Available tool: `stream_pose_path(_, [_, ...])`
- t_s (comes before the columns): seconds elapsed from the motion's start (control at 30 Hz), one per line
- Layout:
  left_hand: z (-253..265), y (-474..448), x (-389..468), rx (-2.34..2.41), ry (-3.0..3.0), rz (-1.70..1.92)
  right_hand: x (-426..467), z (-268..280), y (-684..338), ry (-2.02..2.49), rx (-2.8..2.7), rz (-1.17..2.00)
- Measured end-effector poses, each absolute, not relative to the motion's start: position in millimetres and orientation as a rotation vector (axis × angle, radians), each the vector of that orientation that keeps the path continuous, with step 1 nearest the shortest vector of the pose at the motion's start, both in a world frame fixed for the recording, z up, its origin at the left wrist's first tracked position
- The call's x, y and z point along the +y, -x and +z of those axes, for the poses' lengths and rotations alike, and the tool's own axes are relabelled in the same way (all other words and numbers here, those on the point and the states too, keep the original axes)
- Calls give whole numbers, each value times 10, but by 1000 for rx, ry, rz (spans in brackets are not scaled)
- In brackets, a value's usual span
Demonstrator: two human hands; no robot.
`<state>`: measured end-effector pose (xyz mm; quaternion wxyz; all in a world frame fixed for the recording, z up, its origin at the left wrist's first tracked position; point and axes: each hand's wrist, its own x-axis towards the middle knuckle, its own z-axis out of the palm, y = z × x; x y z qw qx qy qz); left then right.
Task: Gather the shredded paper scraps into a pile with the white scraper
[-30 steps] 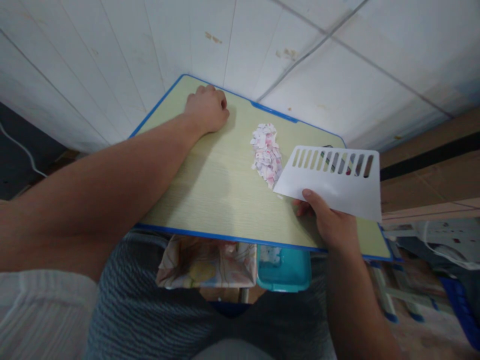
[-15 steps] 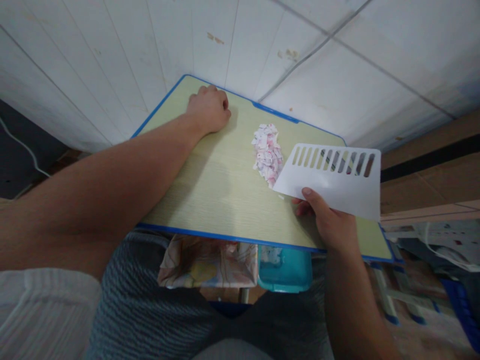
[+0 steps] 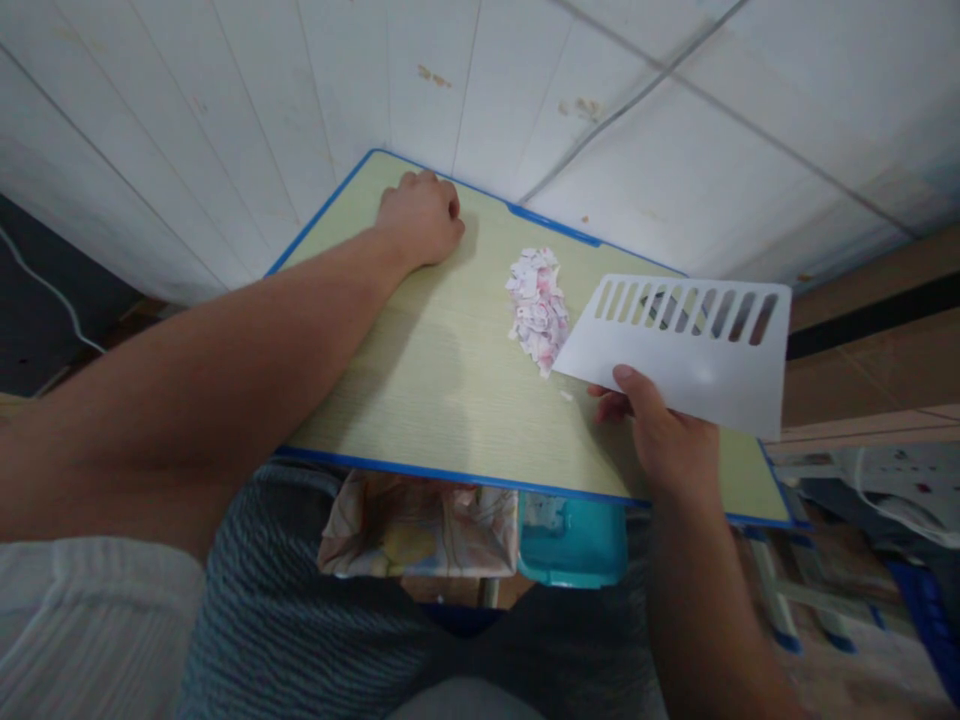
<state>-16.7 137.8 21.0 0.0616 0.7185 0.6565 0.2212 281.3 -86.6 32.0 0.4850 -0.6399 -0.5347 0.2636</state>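
Note:
A white plastic sheet (image 3: 675, 365) with a slanted left edge and a row of slots is gripped along its lower edge by my right hand (image 3: 667, 440), thumb on top. Its pointed left corner reaches the lower right side of a heap of torn paper scraps (image 3: 538, 310), white with pink marks; I cannot tell whether they touch. One small loose scrap (image 3: 566, 396) lies just below the heap. Curled into a loose fist, my left hand (image 3: 421, 218) rests on the table (image 3: 450, 400) near its far left corner, and nothing shows in it.
Blue trim edges the pale table, which stands against a white panelled wall (image 3: 360, 80) with a cable running down it. Under the front edge, over my lap, are a patterned open box (image 3: 420, 540) and a teal plastic container (image 3: 577, 545). Cardboard (image 3: 885, 370) stands at right.
My right hand and the slotted sheet have shifted slightly right, and the sheet's far end has swung a little. My left hand and the scrap heap stay in place.

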Motion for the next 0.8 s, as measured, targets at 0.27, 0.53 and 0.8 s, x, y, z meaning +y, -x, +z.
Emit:
stream_pose_path(0.27, [207,167,1370,1981,-2163,683,-903,272,-2896,1576,-1428,629])
stream_pose_path(0.53, [218,162,1374,1986,-2154,661,-1021,336,-3008,1615,-1466,545])
stream_pose_path(0.8, [191,172,1397,1979,-2177,675,-1065,206,-3145,1499,-1252,598])
